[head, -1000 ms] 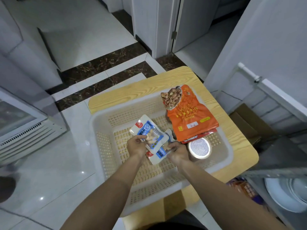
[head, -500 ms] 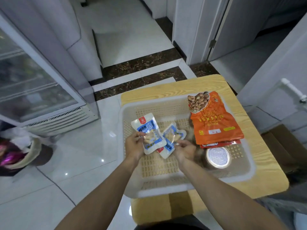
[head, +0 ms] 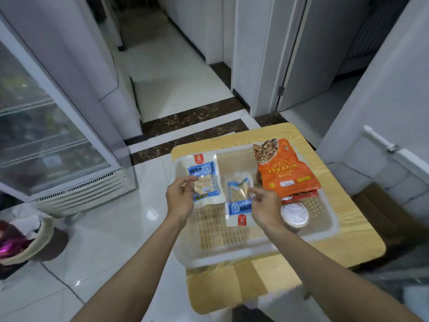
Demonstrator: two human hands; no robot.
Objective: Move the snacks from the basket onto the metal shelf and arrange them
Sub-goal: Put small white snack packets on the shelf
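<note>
Table (head: pixel 343 247): pale wood-grain top with rounded corners; carries the basket.
Basket (head: pixel 232 253): white perforated plastic, covering most of the table.
Orange bag (head: pixel 287 175): peanut pouch lying at the basket's far right, overlapping the rim; a red packet (head: pixel 301 195) shows only as an edge beneath it.
Left packet (head: pixel 204 180): blue-and-white snack sachet, held up over the basket's far left corner.
Right packet (head: pixel 239 198): matching sachet, logo end downward, held over the basket floor just beside the first.
Left hand (head: pixel 180 201): thumb and fingers pinch the left packet's edge.
Right hand (head: pixel 264 206): fingertips pinch the right packet's right edge.
Tin (head: pixel 295 214): round, foil-topped, on the basket floor — partly behind the right wrist.
Step in hand: one sachet lifted out in each hand; transfer to the shelf not yet begun.
Next move: likely a turn toward the shelf, keeping both light pinches secure on slippery film.
Hidden: the metal shelf is out of view, so its direction cannot be told; packet print is too blurred to read.
</note>
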